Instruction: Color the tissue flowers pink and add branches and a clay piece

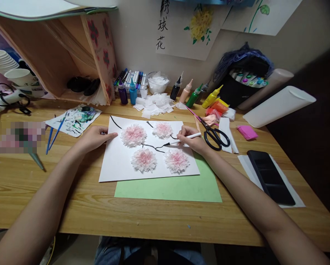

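On the long pale wooden table (159,217), a white paper sheet (118,162) with four pink tissue flowers lies over a green sheet (181,189). The left hand (94,137) presses flat on the sheet's nine-o'clock edge, holding nothing. At two o'clock, the right hand (191,139) pinches a thin white brush (185,137), tip on a black line.

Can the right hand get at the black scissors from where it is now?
Probably yes: the scissors lie open on the table just beside the right hand, nothing between them, though that hand holds a white pen.
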Tool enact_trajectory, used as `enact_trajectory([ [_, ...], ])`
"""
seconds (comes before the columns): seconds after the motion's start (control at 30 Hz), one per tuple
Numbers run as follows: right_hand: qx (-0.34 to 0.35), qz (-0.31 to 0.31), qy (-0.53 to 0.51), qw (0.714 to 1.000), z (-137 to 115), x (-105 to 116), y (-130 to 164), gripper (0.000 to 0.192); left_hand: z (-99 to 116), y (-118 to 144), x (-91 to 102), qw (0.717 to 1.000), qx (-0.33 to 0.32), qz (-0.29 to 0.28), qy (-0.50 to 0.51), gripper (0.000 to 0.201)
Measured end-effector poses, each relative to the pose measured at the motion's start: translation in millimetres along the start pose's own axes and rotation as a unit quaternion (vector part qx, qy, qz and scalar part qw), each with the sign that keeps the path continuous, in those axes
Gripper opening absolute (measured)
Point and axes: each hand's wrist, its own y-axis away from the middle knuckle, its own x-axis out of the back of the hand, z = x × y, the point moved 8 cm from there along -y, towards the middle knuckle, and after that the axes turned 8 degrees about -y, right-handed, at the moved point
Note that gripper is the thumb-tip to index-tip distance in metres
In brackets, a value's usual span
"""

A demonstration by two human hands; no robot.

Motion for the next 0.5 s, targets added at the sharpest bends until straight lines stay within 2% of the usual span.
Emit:
enact_trajectory([
  [0.1, -0.003, -0.008, 0.008, 1.0, 0.8, -0.2, -0.2, 0.033, -0.9, 0.0, 1.0, 1.0, 0.003, 0.004, -0.004, 0.046],
  [0.23, 0.005, 0.018, 0.004, 1.0, -0.1, 4.6, -0.3, 0.036, -0.3, -0.1, 2.3, 1.0, -0.003, 0.013, 0.005, 0.043],
  [0.4, -0.025, -0.019, -0.007, 0.999, 4.9, -2.3, 0.7, 0.033, 0.6, 0.7, 2.7, 1.0, -0.004, 0.013, 0.008, 0.042],
  [0.5, -0.02, -0.001, -0.009, 1.0, 5.4, 1.4, 0.7, 0.034, -0.1, 1.2, 2.7, 1.0, 0.003, 0.01, 0.002, 0.042],
])
